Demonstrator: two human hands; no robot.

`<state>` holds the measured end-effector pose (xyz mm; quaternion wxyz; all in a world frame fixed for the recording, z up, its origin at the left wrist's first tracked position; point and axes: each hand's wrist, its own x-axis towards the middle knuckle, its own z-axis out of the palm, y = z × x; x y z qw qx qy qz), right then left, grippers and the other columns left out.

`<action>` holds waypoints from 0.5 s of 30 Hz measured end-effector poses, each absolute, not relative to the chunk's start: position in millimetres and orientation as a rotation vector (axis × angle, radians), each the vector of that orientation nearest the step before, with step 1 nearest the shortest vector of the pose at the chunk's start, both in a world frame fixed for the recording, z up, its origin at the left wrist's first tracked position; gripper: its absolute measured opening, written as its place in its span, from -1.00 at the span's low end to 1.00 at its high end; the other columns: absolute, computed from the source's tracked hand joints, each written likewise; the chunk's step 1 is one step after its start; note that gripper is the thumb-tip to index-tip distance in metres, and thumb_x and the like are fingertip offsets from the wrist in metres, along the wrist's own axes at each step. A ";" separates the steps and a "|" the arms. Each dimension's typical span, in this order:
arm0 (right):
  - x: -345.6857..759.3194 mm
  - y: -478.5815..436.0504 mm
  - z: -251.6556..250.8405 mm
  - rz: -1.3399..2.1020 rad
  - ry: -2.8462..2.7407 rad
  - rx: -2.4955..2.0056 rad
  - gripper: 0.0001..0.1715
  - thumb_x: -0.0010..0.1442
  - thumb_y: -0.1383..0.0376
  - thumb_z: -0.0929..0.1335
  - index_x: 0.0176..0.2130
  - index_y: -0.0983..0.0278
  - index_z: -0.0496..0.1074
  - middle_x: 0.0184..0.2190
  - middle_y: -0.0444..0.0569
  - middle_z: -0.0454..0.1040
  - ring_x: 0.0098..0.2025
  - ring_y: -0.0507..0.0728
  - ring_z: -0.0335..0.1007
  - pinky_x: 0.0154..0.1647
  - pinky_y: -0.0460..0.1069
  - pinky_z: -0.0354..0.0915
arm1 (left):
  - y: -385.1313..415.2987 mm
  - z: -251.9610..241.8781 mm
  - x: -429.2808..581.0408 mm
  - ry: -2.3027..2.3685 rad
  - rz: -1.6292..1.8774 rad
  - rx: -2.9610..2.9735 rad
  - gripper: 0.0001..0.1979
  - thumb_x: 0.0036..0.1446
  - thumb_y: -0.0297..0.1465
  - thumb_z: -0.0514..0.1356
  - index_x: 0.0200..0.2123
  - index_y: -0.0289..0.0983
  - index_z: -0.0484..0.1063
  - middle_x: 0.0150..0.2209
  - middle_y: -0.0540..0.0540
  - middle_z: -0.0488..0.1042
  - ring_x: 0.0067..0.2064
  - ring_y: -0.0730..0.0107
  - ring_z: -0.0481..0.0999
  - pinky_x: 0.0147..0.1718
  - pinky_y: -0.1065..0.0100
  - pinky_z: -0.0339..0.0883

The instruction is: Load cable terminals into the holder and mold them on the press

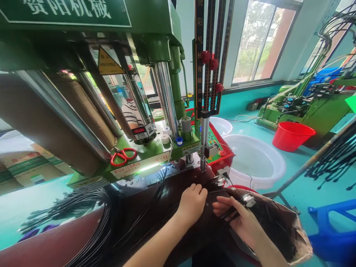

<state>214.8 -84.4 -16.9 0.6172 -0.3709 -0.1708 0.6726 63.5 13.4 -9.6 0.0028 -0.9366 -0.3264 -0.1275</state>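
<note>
My left hand (194, 203) is closed with its fingers curled down over the dark brown work table (172, 222). Whatever its fingertips grip is hidden. Just beyond it, black cable ends (213, 183) with metal tips lie by the table's right edge. My right hand (243, 220) is closed around several black cables, whose silvery metal connectors (249, 201) stick out past the thumb. It hovers beside the table edge, partly over a lined bin (302, 243) of black cables. A large coil of black cables (104, 215) lies at the left of the table.
Ahead stands a green press machine (150, 26) with steel columns. Red-handled scissors (124, 156) rest on its ledge. A red control box (226, 161) is at its right. White tubs (254, 159), a red bucket (293, 136) and a blue stool (335, 230) stand on the floor.
</note>
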 end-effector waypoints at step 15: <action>211.1 -97.7 8.3 1.387 -0.608 -0.694 -0.58 0.21 0.07 0.23 -0.10 0.25 0.46 -0.08 0.09 0.48 0.04 0.23 0.30 0.13 0.13 0.08 | -31.1 14.8 38.2 -1.625 -0.617 -3.710 -0.90 0.15 -0.36 -0.04 -0.40 -0.22 0.17 -0.44 0.01 0.36 -0.40 0.41 0.32 -0.41 0.39 0.14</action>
